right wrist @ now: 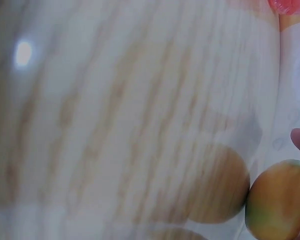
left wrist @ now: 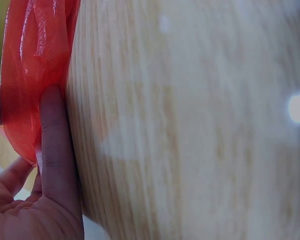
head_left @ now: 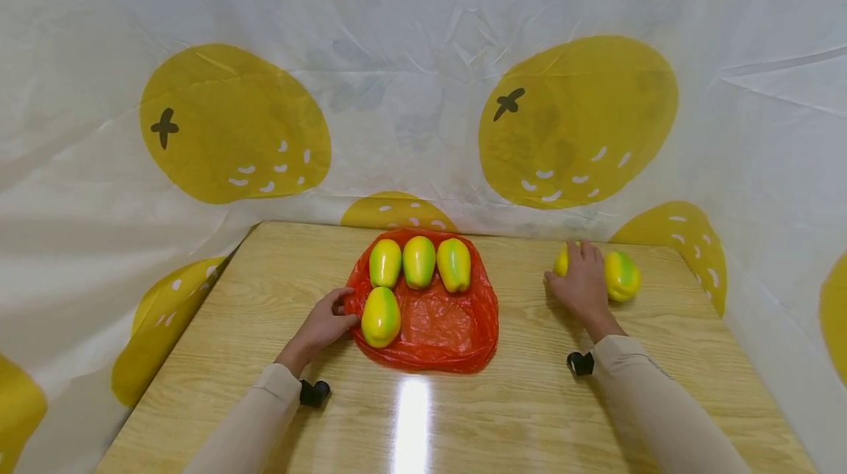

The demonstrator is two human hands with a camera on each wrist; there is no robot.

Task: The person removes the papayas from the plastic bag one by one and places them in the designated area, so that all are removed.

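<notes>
My left hand (head_left: 326, 321) holds the left rim of a red plastic bag (head_left: 437, 320), which lies spread on the table. In the left wrist view, red film (left wrist: 27, 100) stands between its fingers. Inside the bag are several yellow-green papayas: three in a row at the back, and one papaya (head_left: 381, 317) in front, close to my left hand. Toward the back right, my right hand (head_left: 582, 283) curves over another papaya (head_left: 561, 261) and hides most of it. The right wrist view shows a papaya (right wrist: 277, 200) on the table between thumb and fingers.
One more papaya (head_left: 622, 276) lies just right of my right hand. The wooden table (head_left: 529, 415) ends at the back against a white cloth (head_left: 410, 106) printed with yellow fruit, which also hangs at both sides. Small black devices sit at both wrists.
</notes>
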